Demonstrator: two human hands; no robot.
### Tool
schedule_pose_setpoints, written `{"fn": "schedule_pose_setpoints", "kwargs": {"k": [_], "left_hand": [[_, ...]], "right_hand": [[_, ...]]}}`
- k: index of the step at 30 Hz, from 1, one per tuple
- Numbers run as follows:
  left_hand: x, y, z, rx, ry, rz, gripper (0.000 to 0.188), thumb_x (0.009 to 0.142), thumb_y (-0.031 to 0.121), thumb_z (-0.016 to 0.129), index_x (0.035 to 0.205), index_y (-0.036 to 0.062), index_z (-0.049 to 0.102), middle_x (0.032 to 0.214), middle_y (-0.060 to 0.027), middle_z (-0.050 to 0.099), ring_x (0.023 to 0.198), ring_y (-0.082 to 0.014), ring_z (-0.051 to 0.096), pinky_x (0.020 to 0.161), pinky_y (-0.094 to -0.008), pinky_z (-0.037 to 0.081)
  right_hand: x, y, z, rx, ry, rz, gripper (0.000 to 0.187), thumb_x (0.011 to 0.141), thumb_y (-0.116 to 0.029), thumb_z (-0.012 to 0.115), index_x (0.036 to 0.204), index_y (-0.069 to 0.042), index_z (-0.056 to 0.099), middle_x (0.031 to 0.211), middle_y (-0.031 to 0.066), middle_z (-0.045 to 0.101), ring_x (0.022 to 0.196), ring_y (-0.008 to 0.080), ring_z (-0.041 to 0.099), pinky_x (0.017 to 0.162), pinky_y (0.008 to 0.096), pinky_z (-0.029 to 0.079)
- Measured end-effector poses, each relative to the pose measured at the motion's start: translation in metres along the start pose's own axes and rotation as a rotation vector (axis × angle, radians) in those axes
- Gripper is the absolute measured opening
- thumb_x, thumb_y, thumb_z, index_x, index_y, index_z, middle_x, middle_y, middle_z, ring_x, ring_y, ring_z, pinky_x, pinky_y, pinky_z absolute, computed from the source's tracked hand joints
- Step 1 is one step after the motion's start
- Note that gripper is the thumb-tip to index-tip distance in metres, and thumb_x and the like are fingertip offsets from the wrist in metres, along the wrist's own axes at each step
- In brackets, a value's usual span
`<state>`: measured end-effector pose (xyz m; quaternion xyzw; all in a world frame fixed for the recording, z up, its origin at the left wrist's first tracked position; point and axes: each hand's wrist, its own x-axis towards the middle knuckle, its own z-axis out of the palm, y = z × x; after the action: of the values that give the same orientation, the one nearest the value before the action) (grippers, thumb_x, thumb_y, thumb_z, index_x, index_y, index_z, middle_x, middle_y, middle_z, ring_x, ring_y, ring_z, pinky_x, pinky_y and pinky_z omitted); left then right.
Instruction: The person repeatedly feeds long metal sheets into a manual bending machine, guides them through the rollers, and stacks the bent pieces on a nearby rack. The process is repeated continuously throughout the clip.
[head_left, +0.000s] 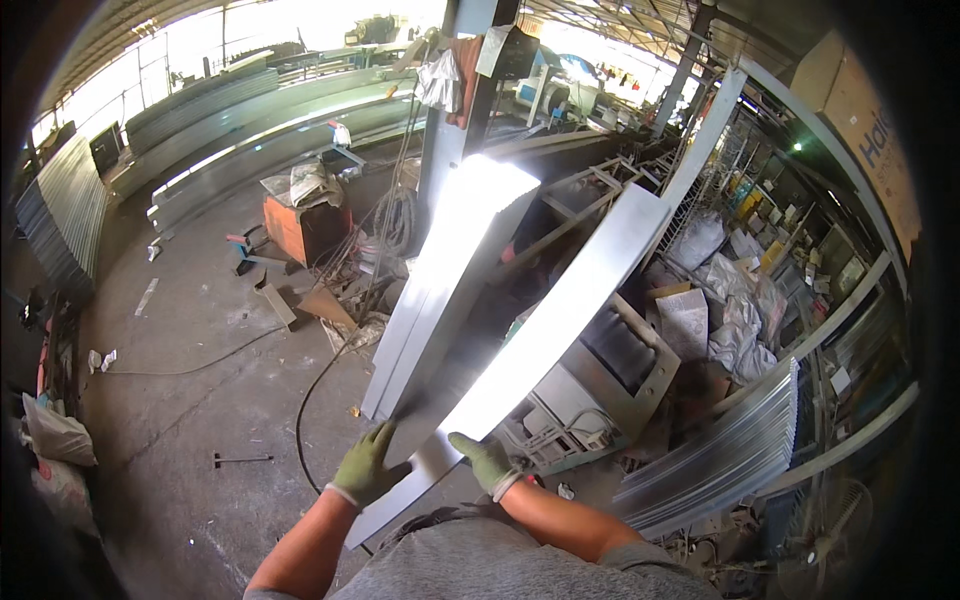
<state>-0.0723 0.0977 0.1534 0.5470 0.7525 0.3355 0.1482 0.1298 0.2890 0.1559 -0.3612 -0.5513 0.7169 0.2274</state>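
Note:
A long, bright metal profile (540, 345) runs from in front of my body up and away to the right. My left hand (367, 468), in an olive-green glove, is at its left side near the close end. Its fingers stretch forward and the thumb points across to the profile's edge. The gloved right hand (485, 463) grips the opposite side; its thumb lies over the top face, and its other fingers are mostly hidden. To the left of this piece stands a stack of similar metal profiles (405, 335), glaring white at its far end.
A grey machine casing (600, 380) sits under the profile's right side. Corrugated metal sheets (710, 455) lie at lower right, below a metal frame (830, 335). An orange box (300, 228), a cable (303, 415) and scrap occupy the floor by a post (438, 160).

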Motion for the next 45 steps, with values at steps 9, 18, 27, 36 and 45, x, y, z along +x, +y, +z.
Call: {"fn": "schedule_pose_setpoints", "kwargs": {"k": [9, 18, 27, 36, 45], "left_hand": [[0.186, 0.159, -0.086, -0.180, 0.371, 0.293, 0.131, 0.081, 0.038, 0.099, 0.173, -0.0044, 0.017, 0.169, -0.0335, 0.040, 0.157, -0.0438, 0.045, 0.125, -0.0481, 0.042], [0.248, 0.207, -0.102, -0.153, 0.411, 0.187, 0.120, 0.083, 0.020, 0.097, 0.174, 0.0019, 0.022, 0.160, -0.0237, 0.054, 0.145, -0.0330, 0.057, 0.116, -0.0424, 0.050], [0.306, 0.207, -0.195, 0.019, 0.650, 0.270, 0.057, 0.090, 0.003, 0.084, 0.139, 0.0051, 0.054, 0.098, -0.0050, 0.068, 0.087, -0.0167, 0.070, 0.074, -0.0351, 0.060], [0.395, 0.130, -0.276, 0.095, 0.780, 0.264, 0.036, 0.092, 0.020, 0.090, 0.110, 0.0093, 0.060, 0.099, -0.0040, 0.072, 0.087, -0.0181, 0.074, 0.080, -0.0337, 0.060], [0.568, -0.042, -0.238, 0.539, 0.814, 0.395, 0.071, 0.086, 0.026, 0.092, 0.143, 0.0113, 0.053, 0.119, -0.0130, 0.074, 0.109, -0.0271, 0.075, 0.097, -0.0423, 0.061]], "right_hand": [[0.034, 0.038, 0.024, -0.173, -0.309, 0.004, 0.034, 0.101, -0.032, 0.083, 0.119, -0.003, 0.081, 0.107, 0.0030, 0.082, 0.099, 0.0153, 0.073, 0.091, 0.0347, 0.058], [0.079, 0.019, 0.015, -0.442, -0.493, 0.013, 0.040, 0.101, -0.041, 0.080, 0.122, -0.006, 0.078, 0.097, 0.0105, 0.079, 0.086, 0.0211, 0.075, 0.076, 0.0376, 0.058], [0.147, 0.045, -0.076, -0.064, -0.697, 0.124, 0.063, 0.102, -0.037, 0.082, 0.153, -0.006, 0.063, 0.142, 0.0113, 0.074, 0.127, 0.0201, 0.069, 0.110, 0.0348, 0.054], [0.068, 0.200, -0.388, -0.747, 0.084, 0.362, 0.054, 0.096, -0.047, 0.066, 0.123, -0.002, 0.078, 0.119, 0.0222, 0.079, 0.113, 0.0410, 0.073, 0.100, 0.0467, 0.056], [0.089, 0.175, -0.407, -0.951, 0.109, 0.667, 0.034, 0.101, -0.034, 0.063, 0.116, -0.007, 0.077, 0.115, 0.0182, 0.079, 0.107, 0.0466, 0.071, 0.095, 0.0504, 0.056]]}}
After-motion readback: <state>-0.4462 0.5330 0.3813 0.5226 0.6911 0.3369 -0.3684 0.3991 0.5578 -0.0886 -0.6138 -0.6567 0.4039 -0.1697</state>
